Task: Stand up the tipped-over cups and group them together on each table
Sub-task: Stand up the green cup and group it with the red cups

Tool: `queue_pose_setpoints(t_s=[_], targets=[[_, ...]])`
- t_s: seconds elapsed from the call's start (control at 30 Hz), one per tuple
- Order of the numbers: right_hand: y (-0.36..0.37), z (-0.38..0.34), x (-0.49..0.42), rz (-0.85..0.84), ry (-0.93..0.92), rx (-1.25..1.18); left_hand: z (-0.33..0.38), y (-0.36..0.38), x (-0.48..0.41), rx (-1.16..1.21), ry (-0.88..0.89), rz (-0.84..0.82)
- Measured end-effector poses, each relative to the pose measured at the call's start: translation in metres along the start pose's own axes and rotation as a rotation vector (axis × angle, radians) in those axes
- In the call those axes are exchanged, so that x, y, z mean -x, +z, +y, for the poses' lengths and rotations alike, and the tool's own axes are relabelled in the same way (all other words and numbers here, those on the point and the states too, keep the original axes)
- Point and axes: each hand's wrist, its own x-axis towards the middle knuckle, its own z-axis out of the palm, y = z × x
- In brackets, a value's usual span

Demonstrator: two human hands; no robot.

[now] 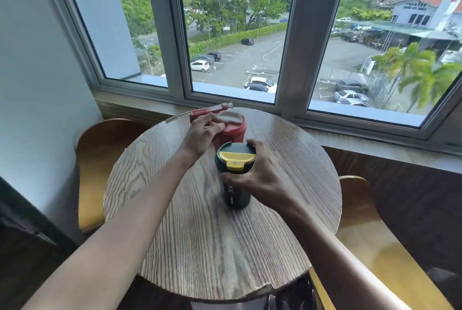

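Red cup (231,129), pale lid: upright under the left hand (202,132), toward the window. Dark green cup (233,184), yellow lid: upright under the right hand (260,172), nearer the body, just beside the red one; cannot tell whether touching.

Step in hand, judged: closing the two into one group on the round wooden table (187,234).

Method advised: keep both bases flat on the wood, slide rather than lift, press low on the body rather than at the lid to avoid tipping, release only once steady.

Left hand: fingers (217,126) curled loosely at the rim and lid of the red cup, pinching its edge; not wrapped round the body.

Right hand: spread wide, fingers clasped round the upper rim of the green cup from the right side, thumb across its front.

Red flat item (212,109), kind not clear: beyond the left hand, at the table's far edge.
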Motion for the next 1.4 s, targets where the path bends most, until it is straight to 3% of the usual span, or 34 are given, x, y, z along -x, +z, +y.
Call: queue_pose_setpoints(t_s=[0.47, 0.67, 0.8, 0.93, 1.0, 1.23, 1.4], targets=[[0.01, -0.005, -0.017, 0.03, 0.051, 0.002, 0.005, -0.004, -0.002, 0.04, -0.021, -0.022], [-0.002, -0.003, -0.019, -0.117, 0.076, -0.005, 0.001, -0.002, -0.001, -0.032, 0.043, 0.002], [-0.009, 0.0, -0.044, -0.03, 0.107, -0.156, -0.002, -0.001, -0.003, 0.179, 0.022, 0.102], [-0.012, -0.006, -0.07, 0.0, 0.103, -0.211, -0.021, -0.016, -0.027, -0.079, 0.023, 0.316], [-0.011, -0.009, -0.076, -0.004, 0.094, -0.142, -0.028, -0.027, -0.048, -0.208, 0.014, 0.323], [0.006, -0.014, -0.084, 0.034, 0.192, 0.04, -0.034, -0.046, -0.121, -0.753, 0.011, -0.136], [0.016, -0.019, -0.08, 0.146, 0.249, 0.002, -0.042, -0.037, -0.152, -0.894, 0.004, -0.382]])
